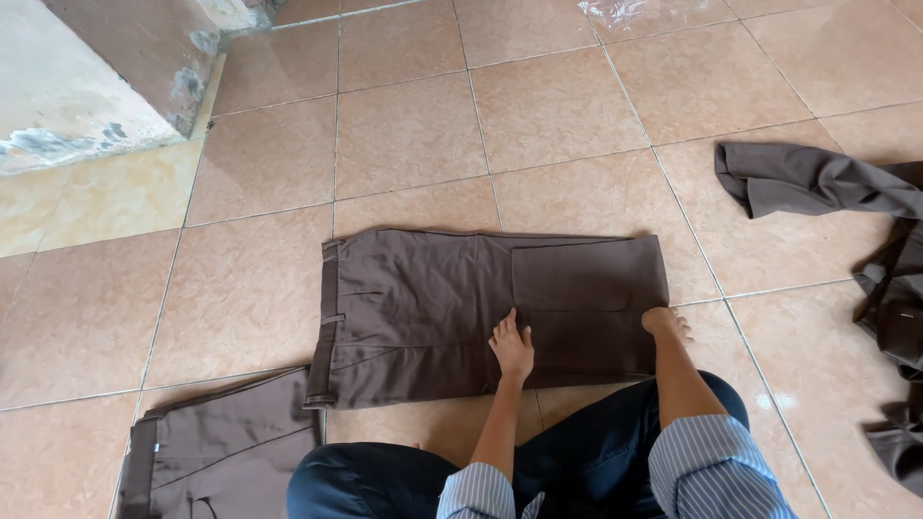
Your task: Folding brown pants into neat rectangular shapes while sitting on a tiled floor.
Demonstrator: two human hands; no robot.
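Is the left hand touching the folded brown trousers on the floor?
Touching. In the head view the left hand lies flat, palm down, on the folded brown trousers, with no gap visible beneath the fingers.

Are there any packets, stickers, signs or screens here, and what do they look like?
Clear plastic wrapper: lies on the floor tiles at the top edge of the view, crumpled, see-through and shiny; whether anything is in it cannot be told.
No labels, signs or screens show, not even on the folded brown trousers under the left hand and right hand.
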